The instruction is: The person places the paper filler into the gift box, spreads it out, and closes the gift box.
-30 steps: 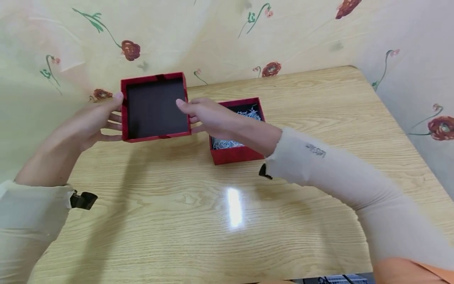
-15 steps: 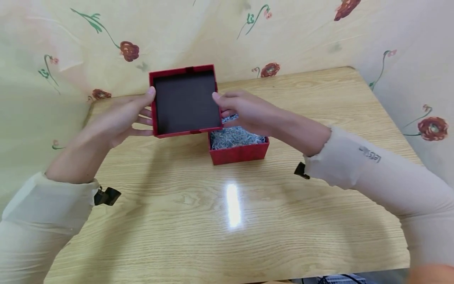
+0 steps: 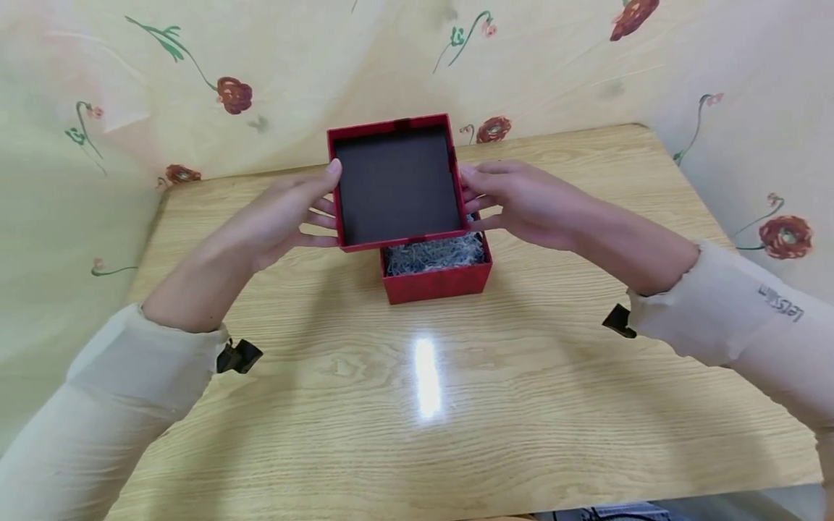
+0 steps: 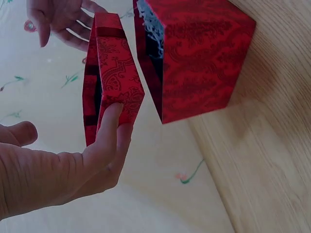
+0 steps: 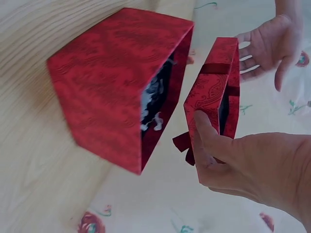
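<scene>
A red box lid (image 3: 397,188), dark inside, is held up with its hollow side toward the head camera. My left hand (image 3: 287,213) grips its left side, thumb on the near rim. On the opposite side my right hand (image 3: 531,206) holds it in the same way. The matching open box (image 3: 439,284) stands on the table below, partly hidden by the lid. Pale shredded paper (image 3: 433,255) lies inside it. Both wrist views show the lid apart from the box. A dark red ribbon bow (image 5: 182,142) juts from the lid's outer face in the right wrist view.
The wood-grain table (image 3: 339,434) extends in front of the box and to both sides. Behind it hangs a flower-patterned cloth (image 3: 287,65). Dark cables (image 3: 606,514) show below the table's front edge.
Both hands have carried the lid rightward, from left of the box to above and partly over it in the head view. The box has stayed in place.
</scene>
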The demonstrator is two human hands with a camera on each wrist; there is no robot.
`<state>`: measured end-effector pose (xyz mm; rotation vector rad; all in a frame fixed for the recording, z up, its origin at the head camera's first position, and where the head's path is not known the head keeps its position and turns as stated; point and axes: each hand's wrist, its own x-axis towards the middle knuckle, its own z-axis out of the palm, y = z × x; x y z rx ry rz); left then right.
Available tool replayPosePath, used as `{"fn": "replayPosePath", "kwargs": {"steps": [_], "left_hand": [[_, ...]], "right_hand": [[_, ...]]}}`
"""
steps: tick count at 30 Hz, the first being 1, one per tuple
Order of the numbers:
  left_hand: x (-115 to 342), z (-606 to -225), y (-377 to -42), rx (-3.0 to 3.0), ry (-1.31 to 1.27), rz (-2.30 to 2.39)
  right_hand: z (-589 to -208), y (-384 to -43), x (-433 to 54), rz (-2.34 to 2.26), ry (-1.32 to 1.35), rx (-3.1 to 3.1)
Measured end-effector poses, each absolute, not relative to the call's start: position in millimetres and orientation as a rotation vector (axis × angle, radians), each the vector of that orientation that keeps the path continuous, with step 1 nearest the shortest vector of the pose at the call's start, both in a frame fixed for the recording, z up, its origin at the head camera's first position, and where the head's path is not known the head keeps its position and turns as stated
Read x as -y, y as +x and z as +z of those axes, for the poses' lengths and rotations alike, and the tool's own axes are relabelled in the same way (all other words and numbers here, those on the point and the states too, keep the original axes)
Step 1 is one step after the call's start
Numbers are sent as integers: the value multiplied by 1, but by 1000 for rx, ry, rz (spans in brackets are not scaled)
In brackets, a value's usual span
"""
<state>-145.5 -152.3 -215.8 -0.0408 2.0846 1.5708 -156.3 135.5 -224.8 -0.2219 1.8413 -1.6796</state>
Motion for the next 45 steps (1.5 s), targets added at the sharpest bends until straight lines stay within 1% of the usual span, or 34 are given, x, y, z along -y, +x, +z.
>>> {"fn": "replayPosePath", "kwargs": {"steps": [11,18,27,40,45], "left_hand": [[132,-225,-152,-2041,-44,1639],[128,-228,-151,-1988,-17,1748],[125,-225,-149,-1933,37,1861],[120,-227,-147,-2002,90,2003],[120,-228,-147,-2038,72,2050]], "right_hand": [[-228,-157,-158,-1709,-251,-1858],[-221,-157,-162,-1749,-234,-1867],[-220,-160,-163,-1907,-197,-1802],[-220,-163,-167,-2028,-221,-1727],[-221,-164,-167,-2045,-203,-1692]]}}
